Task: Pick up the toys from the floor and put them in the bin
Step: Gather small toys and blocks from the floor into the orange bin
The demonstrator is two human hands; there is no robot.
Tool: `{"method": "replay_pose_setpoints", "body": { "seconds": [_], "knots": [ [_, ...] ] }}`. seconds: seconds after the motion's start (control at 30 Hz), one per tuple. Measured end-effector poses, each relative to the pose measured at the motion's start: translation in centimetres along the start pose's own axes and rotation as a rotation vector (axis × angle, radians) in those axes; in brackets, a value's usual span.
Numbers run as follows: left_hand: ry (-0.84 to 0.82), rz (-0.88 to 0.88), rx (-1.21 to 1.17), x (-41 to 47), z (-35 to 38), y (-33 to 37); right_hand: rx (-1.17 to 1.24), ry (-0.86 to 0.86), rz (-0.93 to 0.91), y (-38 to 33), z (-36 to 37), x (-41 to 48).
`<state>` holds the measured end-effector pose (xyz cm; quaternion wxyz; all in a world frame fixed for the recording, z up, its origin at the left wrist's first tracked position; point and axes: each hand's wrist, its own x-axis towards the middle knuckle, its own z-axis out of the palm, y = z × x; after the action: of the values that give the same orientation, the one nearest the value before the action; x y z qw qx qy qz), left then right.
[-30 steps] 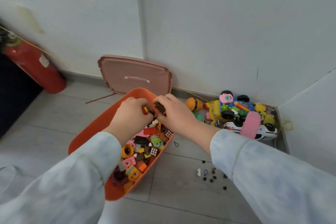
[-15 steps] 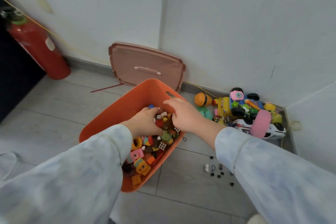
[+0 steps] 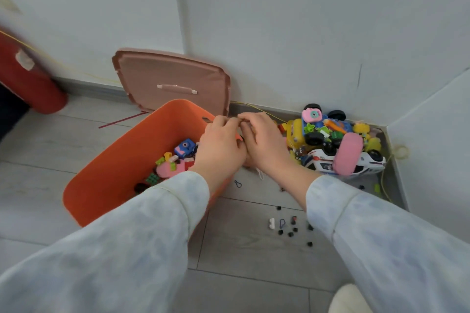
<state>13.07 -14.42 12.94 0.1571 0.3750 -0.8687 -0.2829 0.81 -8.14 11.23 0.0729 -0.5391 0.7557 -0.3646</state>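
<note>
My left hand (image 3: 221, 147) and right hand (image 3: 264, 145) are side by side over the far right corner of the orange bin (image 3: 122, 160), fingers curled and fingertips meeting at the rim. Whether they pinch a small piece between them I cannot tell — the fingers hide it. I judge this as the moment between loads: something just going in, or the hands about to leave for more.

The bin sits tilted on the grey floor, its pink lid (image 3: 173, 81) leaning on the wall just behind. Inside lie bright blocks, a blue toy camera (image 3: 185, 147) and a pink piece, filling only the near right part.

Plenty remains outside. To the right, in the corner, is a heap of toys (image 3: 330, 134) — a white car (image 3: 323, 160), yellow pieces, a pink camera on top. Nearer me, tiny black bits (image 3: 292, 230) are scattered on the floor. Next I'd reach right for the big heap; the small bits will need fingertip picking.
</note>
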Motion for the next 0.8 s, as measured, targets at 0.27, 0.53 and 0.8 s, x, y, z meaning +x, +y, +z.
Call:
{"method": "replay_pose_setpoints", "body": {
  "seconds": [0.27, 0.53, 0.8],
  "knots": [
    [-0.209, 0.227, -0.029, -2.3, 8.7, 3.7, -0.203, -0.119, 0.316, 11.0, -2.2, -8.7],
    [-0.535, -0.053, 0.243, -8.6, 18.3, -1.9, -0.498, -0.372, 0.524, 17.9, -2.0, -21.0],
    [-0.348, -0.059, 0.339, -9.0, 23.1, -6.9, -0.497, -0.605, 0.312, 19.0, 1.9, -26.4]
  ]
}}
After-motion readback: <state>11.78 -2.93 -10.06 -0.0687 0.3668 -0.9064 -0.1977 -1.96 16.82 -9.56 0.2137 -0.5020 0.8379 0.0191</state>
